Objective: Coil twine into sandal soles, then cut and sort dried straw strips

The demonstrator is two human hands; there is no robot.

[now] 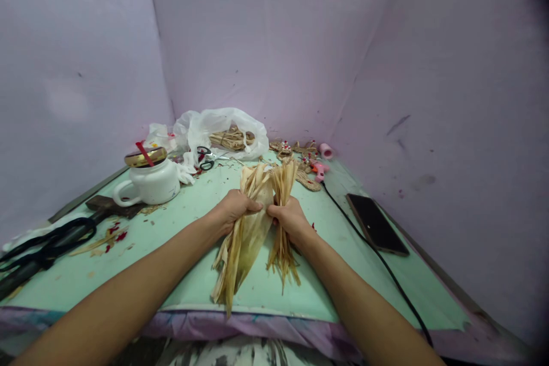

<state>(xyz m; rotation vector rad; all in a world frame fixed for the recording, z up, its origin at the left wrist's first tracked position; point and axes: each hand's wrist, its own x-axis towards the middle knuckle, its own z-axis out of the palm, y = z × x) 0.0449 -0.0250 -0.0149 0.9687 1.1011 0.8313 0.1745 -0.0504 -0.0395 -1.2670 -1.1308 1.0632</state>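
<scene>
Dried corn husks are in both my hands, above the near middle of the table. My left hand [235, 209] is closed around a bundle of wide, pale husks [253, 240], whose ends hang down toward the table's front edge. In my right hand [291, 218] is a second bundle of narrower husk strips [283, 183], with ragged ends below the fist. The two thumbs point at each other, and the bundles nearly meet between them. Fingers behind the husks are hidden.
Left stand a white mug [156, 183] and a hammer [107, 206] beside black-handled shears [47, 246]. Behind are small scissors [206, 159] and a plastic bag [197, 131] of husks. Right lie a pink glue gun [319, 170], its black cord [364, 237] and a phone [377, 223]. Walls enclose the table.
</scene>
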